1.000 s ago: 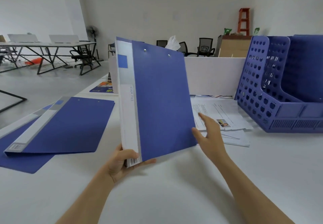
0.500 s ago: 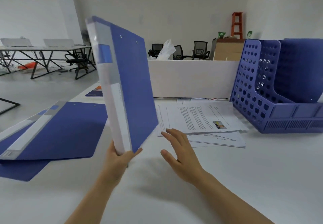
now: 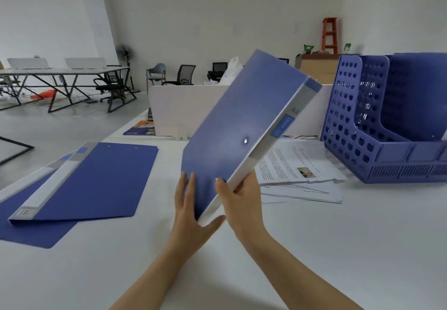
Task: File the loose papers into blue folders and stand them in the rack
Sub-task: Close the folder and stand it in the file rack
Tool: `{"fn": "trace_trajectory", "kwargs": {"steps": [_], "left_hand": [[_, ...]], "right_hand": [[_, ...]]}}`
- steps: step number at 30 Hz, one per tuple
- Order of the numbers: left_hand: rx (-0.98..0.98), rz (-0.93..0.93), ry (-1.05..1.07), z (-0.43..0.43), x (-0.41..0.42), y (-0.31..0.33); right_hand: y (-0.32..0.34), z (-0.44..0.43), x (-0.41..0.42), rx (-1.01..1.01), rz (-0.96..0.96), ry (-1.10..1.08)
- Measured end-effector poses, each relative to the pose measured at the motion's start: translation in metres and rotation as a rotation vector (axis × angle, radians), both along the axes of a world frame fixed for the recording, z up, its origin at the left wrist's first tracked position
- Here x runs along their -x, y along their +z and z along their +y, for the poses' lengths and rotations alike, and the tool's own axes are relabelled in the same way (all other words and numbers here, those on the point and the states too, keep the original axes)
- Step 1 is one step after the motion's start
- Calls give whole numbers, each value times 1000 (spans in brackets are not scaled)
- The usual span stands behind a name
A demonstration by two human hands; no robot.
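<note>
I hold a blue folder [image 3: 244, 121] above the white table, tilted to the right with its grey spine facing right. My right hand [image 3: 244, 203] grips the spine near its lower end, thumb on the cover. My left hand [image 3: 188, 210] lies with straight fingers against the folder's lower left edge, thumb under the bottom corner. Loose printed papers [image 3: 297, 167] are piled on the table behind the folder. The blue perforated rack [image 3: 377, 140] stands at the right with another blue folder [image 3: 416, 97] upright in it.
Two more blue folders [image 3: 96, 181] lie flat and overlapping at the left of the table. A white partition [image 3: 183, 106] closes the table's far side, with a coloured brochure [image 3: 142, 128] beside it. Desks and chairs stand further back.
The folder has swung from upright at the left, spine toward me, to leaning right with the spine on the right. My right hand, free before, now grips it.
</note>
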State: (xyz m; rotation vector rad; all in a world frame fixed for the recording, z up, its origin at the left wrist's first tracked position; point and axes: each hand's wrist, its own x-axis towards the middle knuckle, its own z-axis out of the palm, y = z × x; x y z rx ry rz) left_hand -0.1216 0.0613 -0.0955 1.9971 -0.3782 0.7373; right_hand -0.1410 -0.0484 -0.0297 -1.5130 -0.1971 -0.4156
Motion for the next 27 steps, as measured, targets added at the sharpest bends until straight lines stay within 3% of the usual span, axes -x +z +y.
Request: {"fn": "trace_trajectory", "kwargs": {"steps": [4,6,8,12,18,20,22,24,27], "left_hand": [[854,428,-160,7,5,13],[1113,597,-427,20,-6,13],[1355,595,-545,25,-6,19],[1438,439,-533,14,-1,43],[1485,375,-606,-37,-14,58],[1406,428,-668,-59,-24,61],[1139,595,-595,-79,-36,56],[756,700,-336,-98,-44,43],[47,602,-73,-108,-51,12]], "right_hand": [[11,-14,0,-31,10,22],[14,-21,1,16,-16,77],[17,-27,2,41,-33,154],[13,-31,9,-39,-28,319],[-9,-44,15,-70,97,116],[-3,-65,10,-72,32,-47],[6,-87,6,-16,-64,-238],[15,-116,1,43,-145,-428],[29,-168,-6,80,-213,-705]]}}
